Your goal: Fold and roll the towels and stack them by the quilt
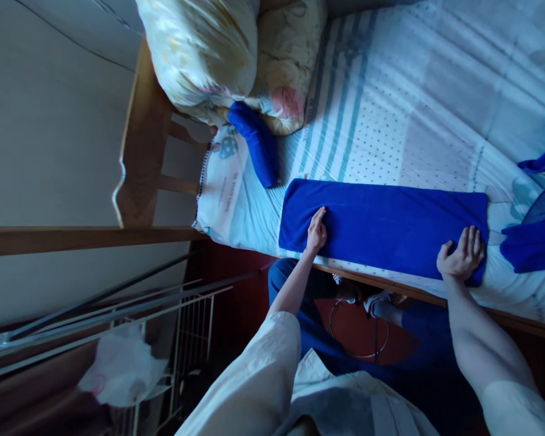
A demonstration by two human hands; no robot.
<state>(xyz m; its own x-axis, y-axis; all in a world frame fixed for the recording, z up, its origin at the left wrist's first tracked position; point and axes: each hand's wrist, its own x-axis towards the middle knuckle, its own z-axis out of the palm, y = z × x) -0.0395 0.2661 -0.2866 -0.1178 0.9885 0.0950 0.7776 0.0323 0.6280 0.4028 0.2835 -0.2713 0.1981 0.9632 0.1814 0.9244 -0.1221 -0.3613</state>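
A long blue towel (386,224), folded into a strip, lies flat on the bed near its front edge. My left hand (317,231) rests flat on the strip's left part, fingers together and stretched out. My right hand (463,254) presses on the strip's right end, fingers spread over the cloth and curled at its edge. Neither hand lifts anything.
A rolled blue towel (257,144) lies beside two pillows (236,54) at the bed's head. More blue cloth (538,233) is heaped at the right. The wooden bed frame (140,151) and a white wire rack (181,339) stand at the left.
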